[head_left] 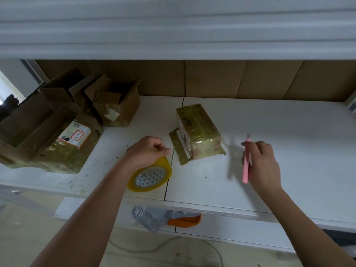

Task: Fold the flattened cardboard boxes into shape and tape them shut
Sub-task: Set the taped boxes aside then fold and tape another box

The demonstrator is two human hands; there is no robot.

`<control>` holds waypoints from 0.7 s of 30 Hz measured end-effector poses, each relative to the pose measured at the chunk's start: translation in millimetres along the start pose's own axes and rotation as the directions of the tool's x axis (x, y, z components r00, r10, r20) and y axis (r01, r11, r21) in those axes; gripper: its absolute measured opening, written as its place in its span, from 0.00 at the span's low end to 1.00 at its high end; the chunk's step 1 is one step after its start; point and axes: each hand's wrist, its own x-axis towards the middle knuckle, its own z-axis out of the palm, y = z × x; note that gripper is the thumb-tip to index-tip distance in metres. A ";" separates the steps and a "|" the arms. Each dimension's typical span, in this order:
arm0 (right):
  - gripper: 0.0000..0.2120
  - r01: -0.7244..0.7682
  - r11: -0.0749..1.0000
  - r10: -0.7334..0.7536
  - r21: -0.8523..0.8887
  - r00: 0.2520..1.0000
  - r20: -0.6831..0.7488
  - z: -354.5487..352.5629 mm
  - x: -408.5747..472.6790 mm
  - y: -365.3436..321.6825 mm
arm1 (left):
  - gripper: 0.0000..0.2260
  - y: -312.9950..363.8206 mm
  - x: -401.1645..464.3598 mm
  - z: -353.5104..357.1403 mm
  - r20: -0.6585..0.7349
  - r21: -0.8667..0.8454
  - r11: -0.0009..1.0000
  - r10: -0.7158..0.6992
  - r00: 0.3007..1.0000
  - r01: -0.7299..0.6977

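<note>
Two closed grips: left hand (146,151) around tape roll (150,175), right hand (262,164) around pink cutter (246,166).

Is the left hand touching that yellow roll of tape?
Touching. The head view shows the left hand resting on top of the tape roll, fingers curled over its upper edge with no gap between them.

1. Small box (198,132) near the white shelf's (269,122) middle: cardboard wrapped in glossy, wrinkled tape.
2. Tape roll (150,174) at the front edge: shiny yellowish plastic film.
3. Pink cutter (245,166): smooth plastic.
4. Open boxes (115,101) at the left back: matt brown cardboard.
</note>
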 end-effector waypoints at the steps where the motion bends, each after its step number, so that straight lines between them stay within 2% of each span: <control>1: 0.22 -0.048 0.993 0.061 -0.107 0.991 0.117 1.8 -2.8 9.0 | 0.09 -0.4 -1.0 -0.2 0.009 -0.004 1.000 0.010 1.000 -0.010; 3: 0.24 -0.074 0.955 0.160 -0.288 0.945 0.286 4.6 -6.4 16.9 | 0.07 -0.1 -2.9 -0.7 0.024 0.007 1.000 0.025 0.999 -0.026; 5: 0.27 -0.085 0.946 0.190 -0.313 0.928 0.321 2.7 -8.0 14.4 | 0.06 0.5 -4.3 -0.9 0.036 0.021 0.999 0.036 0.999 -0.037; 7: 0.26 -0.076 0.985 0.113 -0.154 0.961 0.251 -0.2 -10.7 -1.1 | 0.06 0.1 -5.9 -1.2 0.046 0.025 0.999 0.047 0.998 -0.048; 9: 0.18 0.062 0.993 -0.082 0.104 0.976 0.202 -0.6 -17.5 -29.6 | 0.05 -2.3 -7.0 -1.8 0.050 0.020 0.998 0.053 0.997 -0.054; 10: 0.14 0.097 0.963 -0.160 0.252 0.957 0.244 0.3 -21.1 -47.2 | 0.05 -3.7 -7.6 -2.1 0.051 0.010 0.998 0.058 0.997 -0.058; 11: 0.11 0.054 0.919 -0.193 0.391 0.926 0.324 2.2 -25.3 -65.6 | 0.04 -4.9 -7.9 -2.2 0.053 0.001 0.998 0.065 0.996 -0.065; 13: 0.14 -0.142 0.825 -0.186 0.547 0.846 0.500 10.2 -30.2 -98.0 | 0.04 -7.0 -9.0 -2.6 0.057 -0.008 0.997 0.076 0.995 -0.076; 15: 0.21 -0.336 0.727 -0.119 0.599 0.797 0.592 17.5 -29.1 -125.1 | 0.03 -7.4 -11.4 -2.8 0.052 -0.006 0.997 0.081 0.995 -0.081; 18: 0.27 -0.456 0.552 0.039 0.699 0.851 0.524 22.6 -20.4 -152.3 | 0.03 -6.6 -13.9 -3.5 0.037 0.001 0.996 0.094 0.995 -0.094; 21: 0.25 -0.408 0.473 0.068 0.781 0.901 0.429 23.4 -17.8 -164.7 | 0.04 -7.0 -15.5 -3.8 0.038 0.019 0.995 0.095 0.995 -0.096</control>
